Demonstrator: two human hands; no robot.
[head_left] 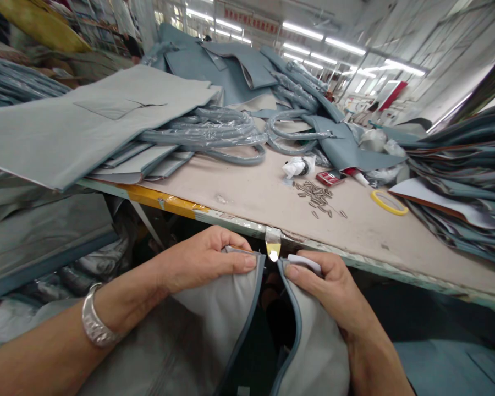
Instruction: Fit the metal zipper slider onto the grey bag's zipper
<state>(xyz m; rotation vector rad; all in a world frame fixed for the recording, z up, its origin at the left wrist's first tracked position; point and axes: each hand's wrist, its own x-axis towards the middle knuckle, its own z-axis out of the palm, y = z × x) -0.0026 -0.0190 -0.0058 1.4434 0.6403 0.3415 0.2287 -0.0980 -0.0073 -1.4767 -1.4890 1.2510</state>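
Here, left hand (208, 261), right hand (332, 289), pinched closed on blue-edged grey fabric (220, 308)

One sign noted: a banner (259, 23) hung high at the back, below the ceiling lights, carrying a row of red characters, apparently Chinese – too small and blurred to be read with certainty. A small red packet (330, 177) on the tabletop (247, 190) shows pale marks on its face – likewise illegible. No wording, brand or number can be read.
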